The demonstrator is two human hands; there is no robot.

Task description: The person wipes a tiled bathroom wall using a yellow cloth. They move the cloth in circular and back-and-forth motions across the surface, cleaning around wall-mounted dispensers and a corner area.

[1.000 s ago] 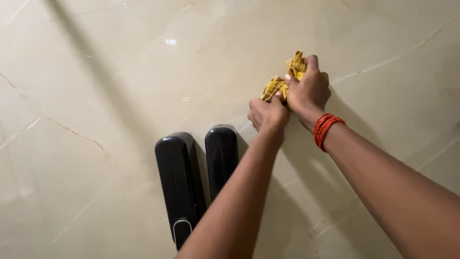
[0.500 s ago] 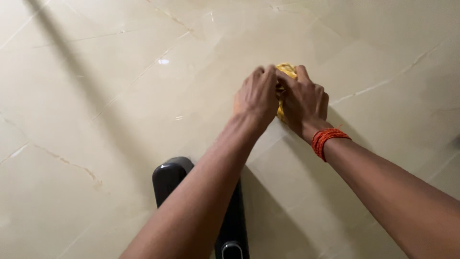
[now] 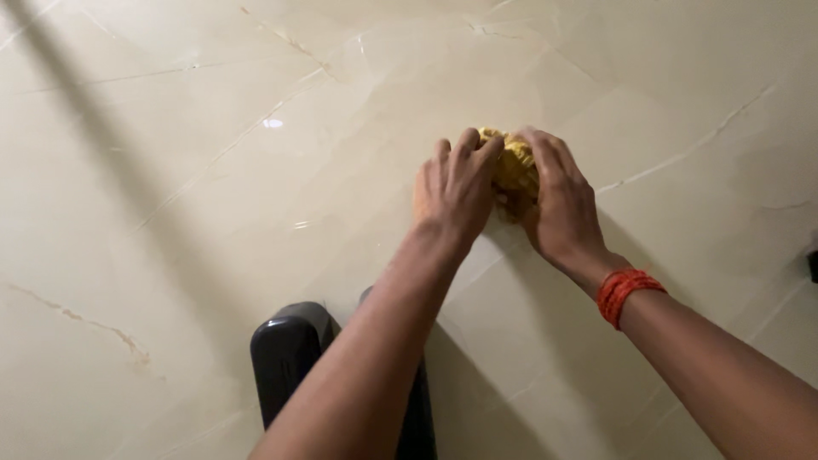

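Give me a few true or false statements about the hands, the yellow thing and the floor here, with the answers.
1. Both hands press on the yellow cloth between them. True: the left hand and the right hand close around it from either side.
2. The orange band sits on the left wrist. False: it circles the right wrist.
3. The cloth lies on a dark carpet. False: it lies on a pale, glossy tiled floor with thin veins.
4. A black glossy object shows under the left forearm. True: it sits at the bottom edge, partly hidden by the arm.
5. The cloth is spread out flat. False: it is bunched into a small wad.
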